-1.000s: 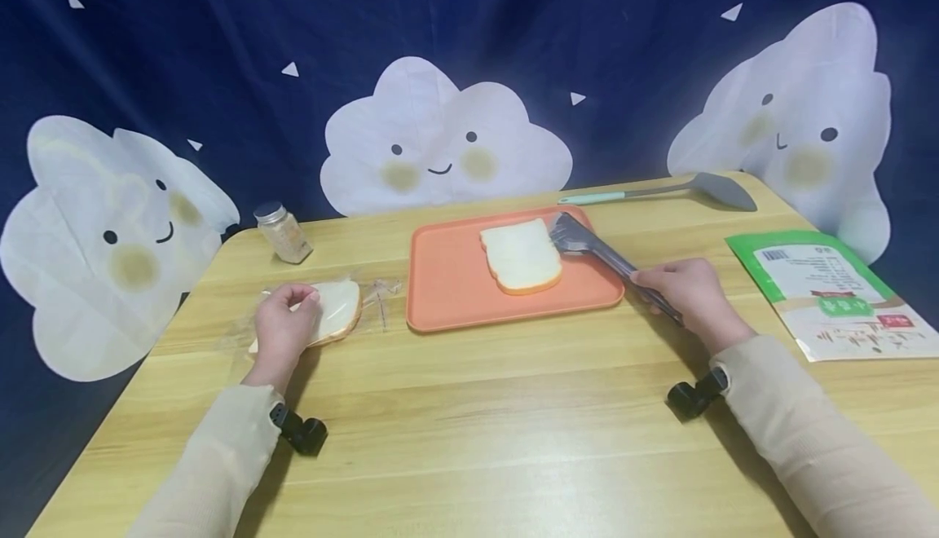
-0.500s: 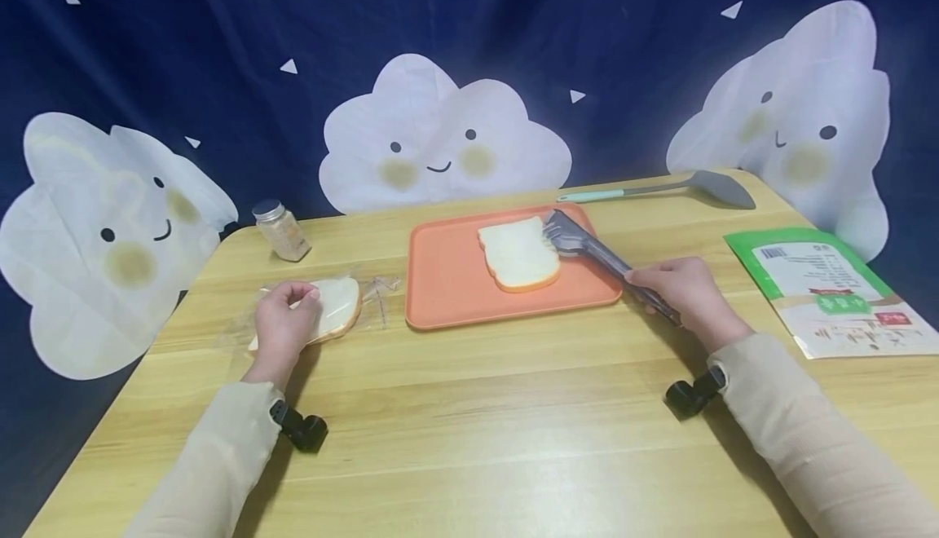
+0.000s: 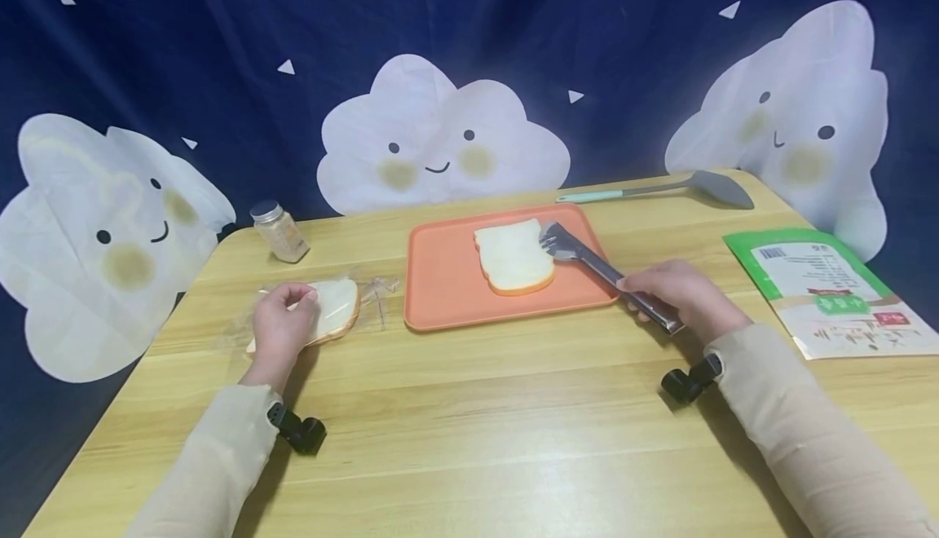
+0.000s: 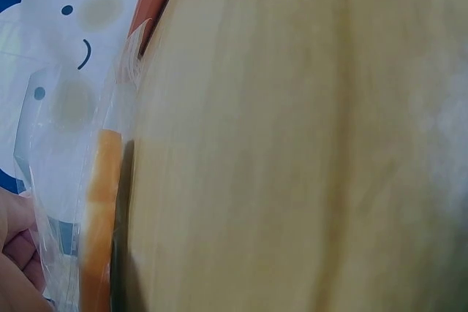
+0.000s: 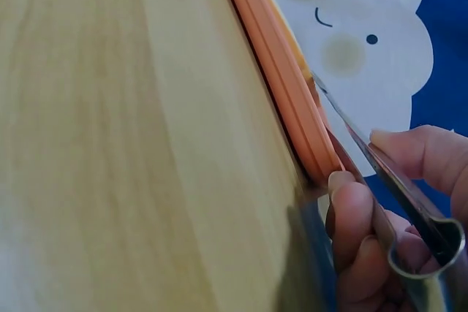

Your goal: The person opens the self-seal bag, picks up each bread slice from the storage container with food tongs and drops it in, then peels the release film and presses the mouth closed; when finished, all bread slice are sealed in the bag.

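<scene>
My left hand [image 3: 282, 326] pinches a clear plastic bag [image 3: 380, 297] that wraps sliced bread [image 3: 337, 306] on the left of the table. In the left wrist view the bread's brown crust [image 4: 101, 217] shows through the film. On the orange tray [image 3: 440, 293] lies a single slice of white bread [image 3: 513, 257]. My right hand [image 3: 678, 297] grips metal tongs [image 3: 587, 257] between thumb and fingers. Their tips are right at the slice's right edge. From the right wrist, the two arms of the tongs [image 5: 402, 191] stand apart over the tray's corner.
A clear jar [image 3: 282, 235] with a metal lid stands at the back left. Behind the tray lies a grey spatula [image 3: 715, 189] with a mint handle. A green and white packet [image 3: 836, 293] lies flat on the right. A dark blue cloud-print cloth [image 3: 623, 49] hangs behind the table.
The tongs have rolled in my right hand, and their tips have dropped slightly nearer along the slice's right edge. My left hand stays in place on the bag.
</scene>
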Motion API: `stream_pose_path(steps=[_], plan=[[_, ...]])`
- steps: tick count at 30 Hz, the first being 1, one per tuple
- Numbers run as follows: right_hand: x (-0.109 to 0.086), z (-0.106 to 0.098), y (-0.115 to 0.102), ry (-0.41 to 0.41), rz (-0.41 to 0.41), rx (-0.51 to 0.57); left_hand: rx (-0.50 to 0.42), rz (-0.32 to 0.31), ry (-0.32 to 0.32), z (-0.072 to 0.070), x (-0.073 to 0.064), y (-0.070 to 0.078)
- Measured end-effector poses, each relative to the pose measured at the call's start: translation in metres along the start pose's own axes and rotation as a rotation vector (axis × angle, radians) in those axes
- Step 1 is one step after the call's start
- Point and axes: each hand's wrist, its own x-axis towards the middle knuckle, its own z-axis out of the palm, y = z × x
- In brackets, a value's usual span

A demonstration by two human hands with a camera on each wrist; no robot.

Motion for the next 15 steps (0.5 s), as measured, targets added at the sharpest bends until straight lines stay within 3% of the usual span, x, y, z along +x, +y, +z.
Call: stream_pose_path(steps=[5, 15], plan=[[0.0015, -0.0019, 0.0000, -0.049, 0.001, 0.029, 0.003, 0.003, 0.001, 0.0001, 0.0002, 0.0012], [0.0022, -0.0047, 0.0028, -0.117, -0.053, -0.020, -0.005, 0.000, 0.005, 0.0005, -0.0013, 0.0024]])
